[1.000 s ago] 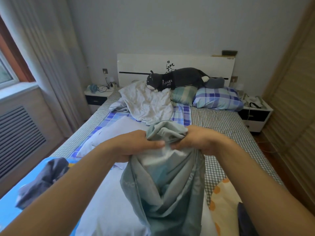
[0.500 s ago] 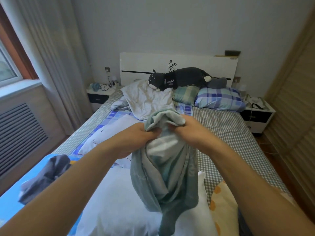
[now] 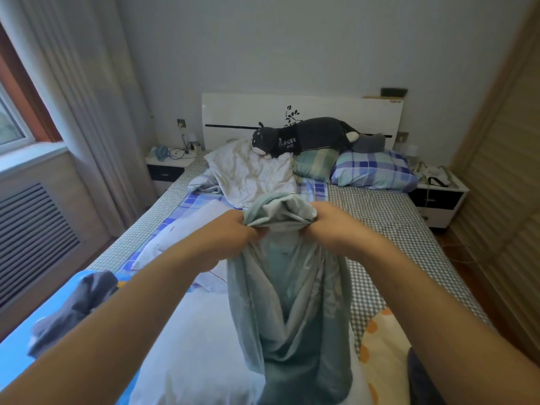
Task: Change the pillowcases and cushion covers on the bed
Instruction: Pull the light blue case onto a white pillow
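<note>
Above the bed [image 3: 388, 217]: a grey-green pillowcase [image 3: 292, 302] is held up, hanging over a white pillow [image 3: 198, 346].
Left hand [image 3: 230, 235]: bunched top edge gripped.
Right hand [image 3: 330, 226]: same edge gripped alongside.

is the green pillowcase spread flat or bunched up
Bunched up. The green pillowcase hangs in loose folds, its top edge gathered between the left hand and the right hand, above the white pillow.
</note>
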